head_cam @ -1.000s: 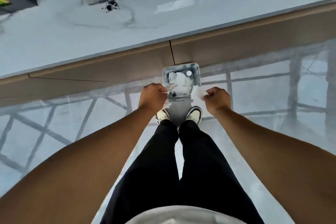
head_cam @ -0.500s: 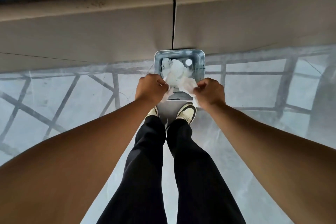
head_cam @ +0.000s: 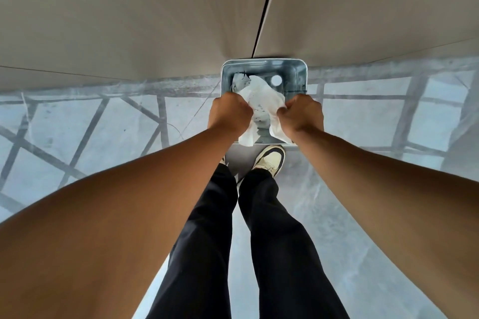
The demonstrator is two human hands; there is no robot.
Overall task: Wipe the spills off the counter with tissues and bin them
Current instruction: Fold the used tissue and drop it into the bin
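Closer in now than a moment ago: bin filling more of the view, desk top gone from sight, only the beige cabinet front [head_cam: 129,21] above. Hands drawn nearer together, tissue bunched tighter between them.

Left to right, then. Left hand [head_cam: 229,112] clenched on the left edge of the tissue [head_cam: 261,103], knuckles up. Tissue in the middle, white, crumpled, flecked with dark marks, stretched between both fists with loose ends trailing down toward the shoes [head_cam: 270,159]. Right hand [head_cam: 302,114] clenched on the right edge, mirroring the other.

The relation that counts: bin [head_cam: 264,63] open-mouthed straight below and a little forward of the fists, against the cabinet front, more crumpled paper already inside. Upper half of the tissue over the opening; trailing ends hanging over the near rim, toward the feet. Long axis of the tissue running left-right across the mouth. Neither hand clearly nearer, both level at the near edge.

Judging from that: nothing left but a small push forward and a let-go from both sides together. Risk of the trailing ends snagging the near rim and sliding out onto the floor [head_cam: 77,124] if dropped from here.
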